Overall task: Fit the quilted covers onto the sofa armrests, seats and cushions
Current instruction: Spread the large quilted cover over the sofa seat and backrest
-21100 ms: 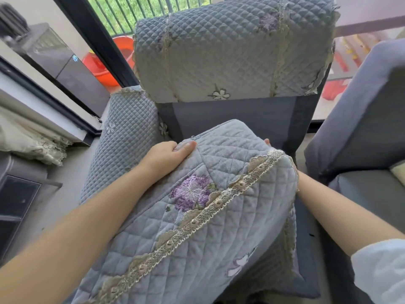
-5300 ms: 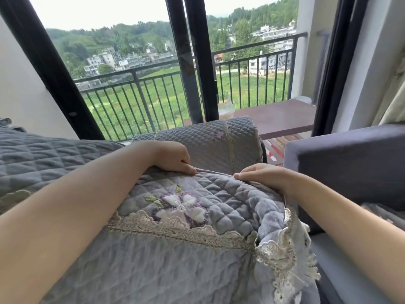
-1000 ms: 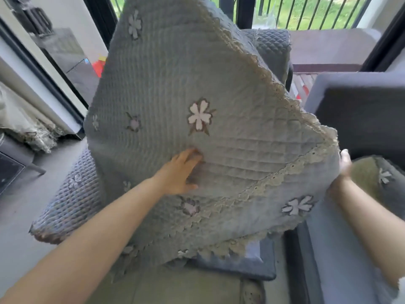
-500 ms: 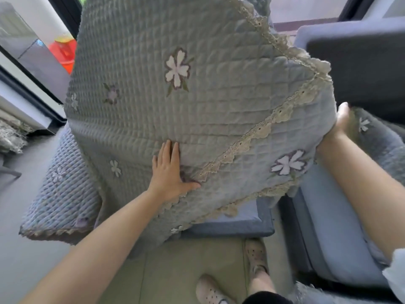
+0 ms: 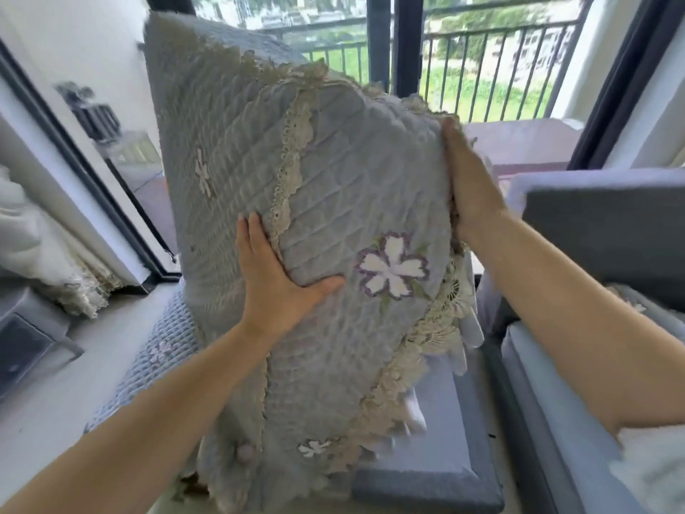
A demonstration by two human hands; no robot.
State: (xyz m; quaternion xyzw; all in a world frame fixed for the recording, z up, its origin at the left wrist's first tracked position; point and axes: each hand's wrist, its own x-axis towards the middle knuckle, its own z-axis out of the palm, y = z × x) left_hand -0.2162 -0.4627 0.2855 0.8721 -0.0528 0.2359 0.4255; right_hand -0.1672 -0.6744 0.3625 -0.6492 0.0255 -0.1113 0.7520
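Note:
A large cushion in a grey quilted cover (image 5: 333, 202) with cream lace trim and embroidered flowers stands on end in front of me, above the bare blue-grey seat (image 5: 441, 454) of the armchair. My left hand (image 5: 276, 280) lies flat against its near face, fingers straight up and thumb spread to the right. My right hand (image 5: 469, 183) presses flat against the cushion's right edge, fingers pointing up. The armchair's left armrest (image 5: 148, 369) wears a quilted cover. The chair's back is hidden behind the cushion.
A second blue-grey sofa (image 5: 600, 231) stands at the right, its back uncovered. Glass doors with black frames (image 5: 404, 46) and a balcony railing lie ahead. A lace-edged white cloth (image 5: 48, 261) hangs at the left over a dark cabinet (image 5: 22, 346).
The cushion has been turned and raised, so its lace-edged end with the big flower now faces me. My left hand slid right along its face; my right hand moved up its right edge.

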